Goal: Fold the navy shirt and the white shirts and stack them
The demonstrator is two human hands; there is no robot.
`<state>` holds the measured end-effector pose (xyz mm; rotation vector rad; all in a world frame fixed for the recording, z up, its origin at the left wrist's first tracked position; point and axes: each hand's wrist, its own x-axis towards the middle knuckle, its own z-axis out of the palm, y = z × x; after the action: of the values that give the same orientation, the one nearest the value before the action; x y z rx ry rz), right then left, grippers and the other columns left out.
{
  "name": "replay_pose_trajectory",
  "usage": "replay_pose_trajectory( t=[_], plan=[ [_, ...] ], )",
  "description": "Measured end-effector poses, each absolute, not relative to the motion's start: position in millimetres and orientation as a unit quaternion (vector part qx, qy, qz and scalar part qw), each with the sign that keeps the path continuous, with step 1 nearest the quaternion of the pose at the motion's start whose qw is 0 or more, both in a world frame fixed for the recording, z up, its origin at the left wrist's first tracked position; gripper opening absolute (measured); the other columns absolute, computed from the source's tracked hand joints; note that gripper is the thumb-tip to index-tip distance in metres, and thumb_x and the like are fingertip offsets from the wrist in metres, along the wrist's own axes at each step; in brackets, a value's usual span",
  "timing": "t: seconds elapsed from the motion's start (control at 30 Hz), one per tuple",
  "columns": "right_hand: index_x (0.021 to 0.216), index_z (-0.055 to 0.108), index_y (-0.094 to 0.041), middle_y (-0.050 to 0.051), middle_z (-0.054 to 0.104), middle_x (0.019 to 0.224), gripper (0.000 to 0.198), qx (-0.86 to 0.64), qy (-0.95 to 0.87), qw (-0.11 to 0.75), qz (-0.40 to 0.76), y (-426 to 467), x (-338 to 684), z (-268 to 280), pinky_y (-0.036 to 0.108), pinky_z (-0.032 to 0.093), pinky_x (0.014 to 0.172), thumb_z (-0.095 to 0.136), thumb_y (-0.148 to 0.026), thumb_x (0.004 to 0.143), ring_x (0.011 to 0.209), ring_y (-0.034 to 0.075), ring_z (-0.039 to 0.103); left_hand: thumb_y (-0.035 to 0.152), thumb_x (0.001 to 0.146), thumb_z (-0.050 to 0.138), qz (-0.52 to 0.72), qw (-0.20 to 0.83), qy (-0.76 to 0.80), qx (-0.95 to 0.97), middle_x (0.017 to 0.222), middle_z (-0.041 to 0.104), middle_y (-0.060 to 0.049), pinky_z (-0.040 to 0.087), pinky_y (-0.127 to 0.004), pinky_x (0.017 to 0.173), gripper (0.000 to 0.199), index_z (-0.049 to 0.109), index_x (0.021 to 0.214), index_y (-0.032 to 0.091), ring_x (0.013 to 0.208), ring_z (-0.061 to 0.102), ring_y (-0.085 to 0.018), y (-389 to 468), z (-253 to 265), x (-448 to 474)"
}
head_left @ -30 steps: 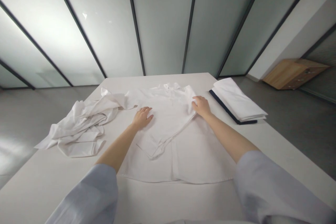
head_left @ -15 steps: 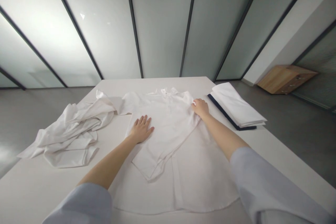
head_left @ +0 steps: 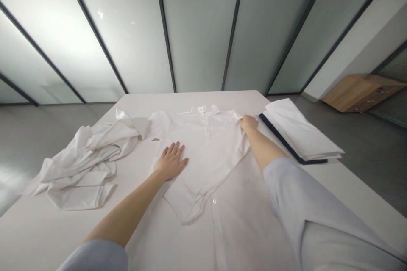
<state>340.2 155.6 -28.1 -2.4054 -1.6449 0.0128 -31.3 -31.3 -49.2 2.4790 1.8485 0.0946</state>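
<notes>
A white shirt (head_left: 213, 144) lies front up on the table, its collar toward the far edge. One sleeve (head_left: 186, 203) is folded diagonally across the body, its cuff end pointing to the near left. My left hand (head_left: 171, 161) rests flat on the shirt's left part, fingers spread. At the shirt's right shoulder, my right hand (head_left: 249, 122) has its fingers curled in on the fabric edge; the fingertips are partly hidden. On the left, the other sleeve stretches out to a crumpled heap of white cloth (head_left: 92, 152).
Folded white fabric (head_left: 302, 129) lies on a dark navy piece (head_left: 280, 137) by the right edge of the white table (head_left: 190, 98). Frosted glass panels (head_left: 197, 29) stand beyond the table. A wooden cabinet (head_left: 352, 93) is on the floor at far right.
My right hand has shifted slightly outward along the shoulder edge, its fingers more tucked in. The left hand stays flat in place. The view has moved a little.
</notes>
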Motion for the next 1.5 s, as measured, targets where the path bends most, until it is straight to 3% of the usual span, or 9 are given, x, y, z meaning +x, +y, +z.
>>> replay_pose_trajectory(
  t=[0.23,0.37,0.47,0.7,0.87,1.17,1.4,1.5],
  plan=[
    [0.130,0.054,-0.009,0.024,0.053,0.132,0.050,-0.735,-0.658,0.150,-0.064,145.1,317.7,-30.2,0.051,0.031,0.103,0.041,-0.039,0.092,0.125,0.035,0.045,0.054,0.095,0.032,0.019,0.024,0.601,0.799,0.158,0.025,-0.013,0.017,-0.046,0.117,0.065,0.035,0.149,0.017,0.147,0.019,-0.029,-33.5,-46.1,-29.9],
    [0.145,0.039,-0.013,0.021,0.034,0.152,0.070,-0.725,-0.680,0.108,-0.009,134.4,309.0,-43.0,0.058,0.018,0.110,0.033,-0.058,0.092,0.139,0.040,0.026,0.054,0.095,0.032,0.021,0.025,0.600,0.799,0.159,0.024,-0.013,0.017,-0.047,0.117,0.065,0.034,0.149,0.018,0.147,0.019,-0.029,-33.1,-45.3,-29.4],
    [0.147,0.038,-0.018,0.019,0.029,0.155,0.077,-0.726,-0.682,0.075,0.041,126.2,312.3,-53.3,0.059,0.017,0.111,0.028,-0.068,0.089,0.141,0.041,0.023,0.054,0.094,0.032,0.021,0.029,0.602,0.797,0.159,0.025,-0.013,0.016,-0.047,0.117,0.065,0.035,0.149,0.018,0.147,0.019,-0.029,-32.9,-44.5,-29.1],
    [0.145,0.040,-0.021,0.016,0.032,0.155,0.064,-0.705,-0.703,0.070,0.059,130.0,323.6,-46.4,0.055,0.022,0.112,0.029,-0.058,0.094,0.142,0.033,0.028,0.054,0.094,0.033,0.030,0.039,0.602,0.797,0.159,0.025,-0.011,0.016,-0.048,0.117,0.064,0.033,0.149,0.020,0.147,0.019,-0.030,-31.7,-43.8,-29.6],
    [0.153,0.025,-0.018,0.017,0.022,0.159,0.080,-0.680,-0.728,0.022,0.083,92.8,311.9,-44.0,0.051,0.015,0.116,0.035,-0.065,0.089,0.146,0.035,0.018,0.054,0.094,0.032,0.021,0.037,0.602,0.797,0.159,0.024,-0.012,0.017,-0.048,0.117,0.065,0.034,0.149,0.019,0.147,0.019,-0.030,-29.8,-42.9,-28.6],
    [0.154,0.025,-0.021,0.015,0.019,0.160,0.084,-0.623,-0.780,-0.001,0.063,-4.8,279.5,-49.7,0.055,0.010,0.116,0.024,-0.073,0.088,0.146,0.036,0.015,0.055,0.094,0.033,0.020,0.037,0.603,0.796,0.159,0.023,-0.013,0.019,-0.049,0.116,0.067,0.033,0.150,0.019,0.146,0.019,-0.031,-18.0,-42.6,-27.7],
    [0.154,0.023,-0.025,0.012,0.013,0.162,0.077,-0.620,-0.779,-0.022,0.092,6.8,273.0,-36.8,0.055,0.011,0.116,0.023,-0.069,0.091,0.147,0.035,0.010,0.054,0.094,0.032,0.019,0.047,0.608,0.793,0.159,0.023,-0.012,0.020,-0.049,0.116,0.066,0.033,0.150,0.019,0.146,0.020,-0.030,-6.4,-39.7,-30.7],
    [0.153,0.027,-0.027,0.010,0.016,0.162,0.072,-0.630,-0.769,-0.035,0.105,18.6,268.1,-29.7,0.058,0.015,0.114,0.027,-0.065,0.092,0.146,0.037,0.015,0.054,0.094,0.034,0.020,0.049,0.620,0.783,0.159,0.024,-0.011,0.019,-0.049,0.116,0.065,0.034,0.150,0.020,0.146,0.021,-0.029,-0.2,-37.2,-29.2]
  ],
)
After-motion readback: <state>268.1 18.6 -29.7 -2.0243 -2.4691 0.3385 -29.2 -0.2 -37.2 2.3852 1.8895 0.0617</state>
